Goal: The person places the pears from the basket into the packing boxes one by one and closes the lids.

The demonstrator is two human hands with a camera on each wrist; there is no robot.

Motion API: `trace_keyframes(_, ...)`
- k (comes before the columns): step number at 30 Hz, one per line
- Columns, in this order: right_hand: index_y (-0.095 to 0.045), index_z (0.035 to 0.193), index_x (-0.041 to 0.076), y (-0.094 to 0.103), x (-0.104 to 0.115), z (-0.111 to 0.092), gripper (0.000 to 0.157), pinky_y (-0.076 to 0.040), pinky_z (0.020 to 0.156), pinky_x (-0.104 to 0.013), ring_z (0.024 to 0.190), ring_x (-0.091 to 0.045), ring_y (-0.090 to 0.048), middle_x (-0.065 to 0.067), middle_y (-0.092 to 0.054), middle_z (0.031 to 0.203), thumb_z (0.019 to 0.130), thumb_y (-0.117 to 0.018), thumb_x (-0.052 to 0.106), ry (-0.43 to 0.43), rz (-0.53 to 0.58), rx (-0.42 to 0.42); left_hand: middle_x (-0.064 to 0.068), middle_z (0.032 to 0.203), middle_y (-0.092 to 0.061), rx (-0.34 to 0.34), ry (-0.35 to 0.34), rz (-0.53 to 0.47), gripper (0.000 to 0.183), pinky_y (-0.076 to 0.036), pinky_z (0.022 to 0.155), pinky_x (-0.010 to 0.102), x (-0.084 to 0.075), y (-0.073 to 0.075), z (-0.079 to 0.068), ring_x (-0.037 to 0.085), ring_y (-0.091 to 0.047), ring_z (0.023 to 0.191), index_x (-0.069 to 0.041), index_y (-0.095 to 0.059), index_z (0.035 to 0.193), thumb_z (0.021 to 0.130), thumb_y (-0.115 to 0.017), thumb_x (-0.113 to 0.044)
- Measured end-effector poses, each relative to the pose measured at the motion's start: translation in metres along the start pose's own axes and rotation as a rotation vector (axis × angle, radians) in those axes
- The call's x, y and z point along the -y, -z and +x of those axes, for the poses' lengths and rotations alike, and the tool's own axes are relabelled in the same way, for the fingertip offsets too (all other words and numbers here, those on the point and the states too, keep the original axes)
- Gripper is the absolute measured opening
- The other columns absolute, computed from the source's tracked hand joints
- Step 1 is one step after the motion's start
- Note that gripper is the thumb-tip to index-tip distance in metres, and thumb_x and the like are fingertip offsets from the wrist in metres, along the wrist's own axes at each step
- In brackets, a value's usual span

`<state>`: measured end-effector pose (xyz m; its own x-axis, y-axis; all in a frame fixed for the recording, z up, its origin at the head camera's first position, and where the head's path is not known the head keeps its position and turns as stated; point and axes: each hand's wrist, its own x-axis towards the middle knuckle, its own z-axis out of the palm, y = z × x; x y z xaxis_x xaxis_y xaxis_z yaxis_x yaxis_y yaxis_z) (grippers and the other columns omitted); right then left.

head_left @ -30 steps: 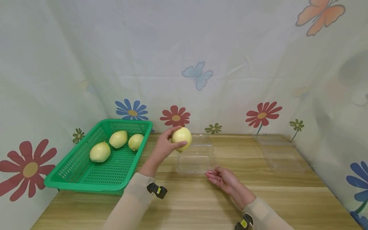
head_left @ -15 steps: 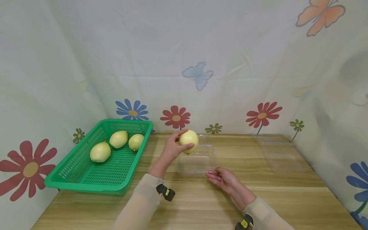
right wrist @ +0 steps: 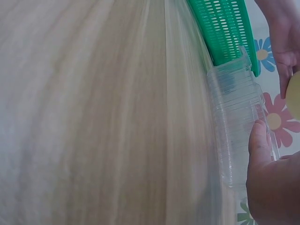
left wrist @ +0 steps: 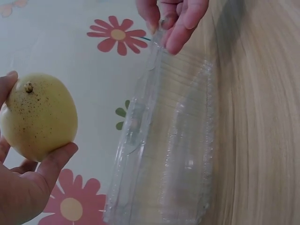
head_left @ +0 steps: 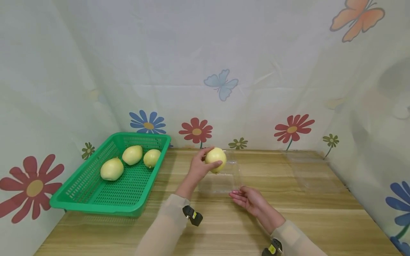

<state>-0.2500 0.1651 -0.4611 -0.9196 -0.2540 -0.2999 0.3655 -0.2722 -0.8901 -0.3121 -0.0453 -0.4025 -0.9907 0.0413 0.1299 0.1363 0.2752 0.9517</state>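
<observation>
A pale printed curtain [head_left: 128, 53] hangs behind the wood-grain table [head_left: 288, 227], with a green basket [head_left: 96, 208] at the left. The clear container [head_left: 217, 185], mid-table, looks thin and light; a knock could slide or tip it. The right hand [head_left: 251, 201] pinches its near right corner between thumb and fingers, probably steadying that side alone; too hard a squeeze might bend the rim. The left hand [head_left: 199, 167] has thumb and fingers spread wide around one yellow fruit [head_left: 216, 160], raised off the table and apart from the container; whether it is squarely above, I cannot tell. Smooth, round skin could slip from this fingertip hold, and a drop might bruise the fruit.
</observation>
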Motion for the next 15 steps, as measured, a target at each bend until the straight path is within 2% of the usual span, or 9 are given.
trace_keyframes(4,-0.047,0.122,-0.014,0.0,-0.001,0.0,0.031,-0.062,0.084,-0.022,0.084,-0.007,-0.074,-0.001,-0.074,0.086,0.108,-0.03,0.007,-0.006,0.002,-0.002,0.017,0.146,-0.055,0.016,-0.001,-0.017,0.067,-0.058,0.095,0.048,0.005,-0.007,0.002,0.037,-0.057,0.126,-0.016,-0.057,0.145,0.084,-0.084,-0.024)
trace_keyframes(15,-0.04,0.131,-0.019,0.001,-0.001,0.001,0.036,-0.061,0.086,-0.022,0.084,-0.006,-0.074,0.0,-0.073,0.087,0.109,-0.029,0.008,-0.004,-0.001,0.005,0.019,0.144,-0.057,0.043,0.026,-0.021,0.067,-0.057,0.1,0.049,0.012,-0.022,0.011,0.037,-0.058,0.126,-0.015,-0.057,0.145,0.085,-0.085,-0.024)
